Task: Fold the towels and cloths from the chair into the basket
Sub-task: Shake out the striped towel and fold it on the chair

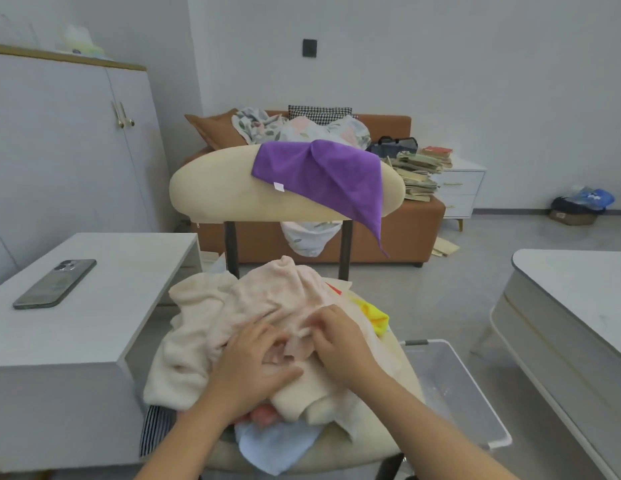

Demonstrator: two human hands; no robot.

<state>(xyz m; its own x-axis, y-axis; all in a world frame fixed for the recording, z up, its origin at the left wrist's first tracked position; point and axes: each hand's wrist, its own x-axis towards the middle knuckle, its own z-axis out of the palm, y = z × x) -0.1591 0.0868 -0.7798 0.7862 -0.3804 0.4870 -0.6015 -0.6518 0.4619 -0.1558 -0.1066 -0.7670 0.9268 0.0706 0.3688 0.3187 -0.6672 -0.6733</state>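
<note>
A heap of cloths covers the seat of the cream chair [212, 188]. On top lies a pale pink towel [285, 292] over a cream towel [194, 327]. My left hand [253, 362] and my right hand [337, 341] are both on the pink towel near its front edge, fingers curled and pinching its fabric. A yellow cloth [375, 315], a light blue cloth [278, 445] and a striped cloth [156, 427] stick out from under the heap. A purple cloth [323, 171] hangs over the chair's backrest. The clear plastic basket [454, 386] stands on the floor to the right of the chair.
A white side table [94, 306] with a phone [54, 284] stands to the left. A white table [579, 306] is at the right. Behind the chair is a brown sofa [416, 216] with bedding and stacked books. A white cabinet [59, 150] lines the left wall.
</note>
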